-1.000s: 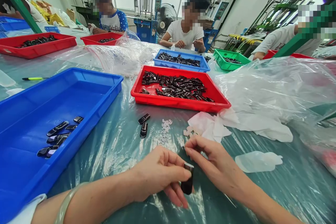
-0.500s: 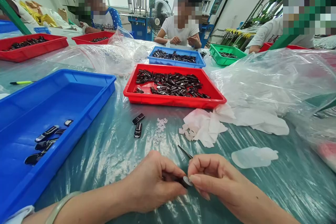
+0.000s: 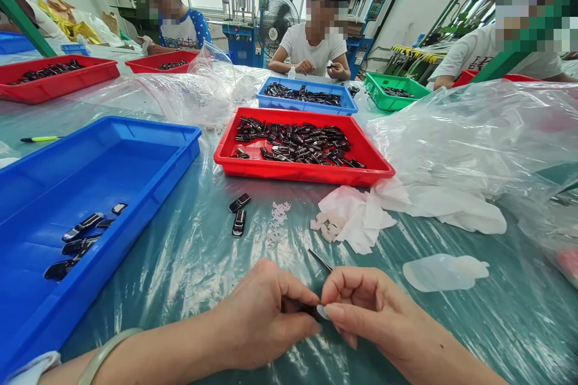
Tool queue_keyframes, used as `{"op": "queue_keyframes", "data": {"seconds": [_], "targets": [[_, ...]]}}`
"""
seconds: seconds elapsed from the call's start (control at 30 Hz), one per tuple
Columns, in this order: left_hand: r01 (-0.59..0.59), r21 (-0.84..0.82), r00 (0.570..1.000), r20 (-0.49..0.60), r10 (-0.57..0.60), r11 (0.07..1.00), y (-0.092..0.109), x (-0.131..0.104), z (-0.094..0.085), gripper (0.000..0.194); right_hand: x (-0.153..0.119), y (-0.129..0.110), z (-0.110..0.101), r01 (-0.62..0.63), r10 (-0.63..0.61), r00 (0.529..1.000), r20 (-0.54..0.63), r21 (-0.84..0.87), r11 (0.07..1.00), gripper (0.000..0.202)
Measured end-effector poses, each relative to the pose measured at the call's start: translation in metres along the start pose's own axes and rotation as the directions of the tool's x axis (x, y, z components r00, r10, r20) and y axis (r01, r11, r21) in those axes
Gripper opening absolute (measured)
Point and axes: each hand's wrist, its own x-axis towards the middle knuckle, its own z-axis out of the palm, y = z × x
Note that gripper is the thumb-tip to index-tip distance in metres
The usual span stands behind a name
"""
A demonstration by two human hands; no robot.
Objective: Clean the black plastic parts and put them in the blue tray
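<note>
Pinched in my left hand [image 3: 271, 316] is a small dark part [image 3: 307, 308], mostly hidden by the fingers. At its right end shows a small pale round piece [image 3: 322, 312], which my right hand [image 3: 365, 301] grips between thumb and index finger. A thin dark pointed tool [image 3: 320, 259] sticks out up and left from behind my right hand's fingers. Two black parts [image 3: 239, 223] lie on the plastic-covered table, left of small translucent bits [image 3: 279, 214]. A crumpled white tissue [image 3: 356, 216] lies ahead of my right hand.
A red tray [image 3: 298, 173] of black parts stands ahead, a large blue tray [image 3: 149, 138] with several parts at left. A translucent bottle [image 3: 445, 272] lies at right, near plastic sheeting [image 3: 465, 138]. Across the table, people [image 3: 311, 45] sit behind more trays.
The dark part has turned slightly, and less of it and of the pale round piece shows between my fingers. The view has shifted slightly. The person opposite now holds a dark piece up.
</note>
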Motion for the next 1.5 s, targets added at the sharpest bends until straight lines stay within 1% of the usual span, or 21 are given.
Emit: {"op": "queue_keyframes", "data": {"seconds": [0.1,0.27,0.37,0.47,0.77,1.0,1.17,1.4,1.5], "targets": [[-0.024,0.021,1.0,-0.004,0.024,1.0,-0.002,0.0,0.0,0.016,0.0,0.001,0.0,-0.033,0.033,0.999,-0.004,0.041,0.999,0.024],[-0.029,0.049,1.0,-0.001,0.029,0.998,-0.003,-0.001,0.001,0.018,0.002,0.007,0.001,-0.113,0.106,0.993,0.049,0.18,0.977,0.031],[-0.044,0.056,0.999,-0.013,0.045,0.997,-0.003,-0.001,0.001,0.017,0.002,0.01,0.002,-0.158,0.153,0.988,0.036,0.232,0.96,0.032],[-0.064,0.066,0.997,-0.028,0.066,0.996,-0.003,-0.001,0.002,0.015,0.002,0.011,0.003,-0.172,0.175,0.984,0.011,0.266,0.949,0.029],[-0.059,0.088,0.997,-0.048,0.064,0.994,-0.001,-0.003,0.002,0.015,0.001,0.009,0.005,-0.179,0.19,0.982,-0.019,0.259,0.949,0.028],[-0.079,0.087,0.995,-0.061,0.085,0.993,0.0,-0.003,0.002,0.016,0.002,0.009,0.009,-0.164,0.184,0.982,-0.047,0.279,0.946,0.026],[-0.056,0.094,0.995,-0.076,0.063,0.994,0.0,-0.001,0.002,0.016,0.002,0.01,0.009,-0.158,0.176,0.984,-0.042,0.27,0.95,0.028],[-0.035,0.031,0.998,-0.057,0.037,0.999,-0.002,0.002,0.001,0.016,0.005,0.008,0.006,-0.15,0.164,0.986,-0.039,0.243,0.958,0.029],[-0.027,0.027,0.998,-0.06,0.029,0.999,0.0,0.002,-0.003,0.016,0.006,0.008,0.005,-0.113,0.127,0.991,-0.052,0.222,0.968,0.029]]}}
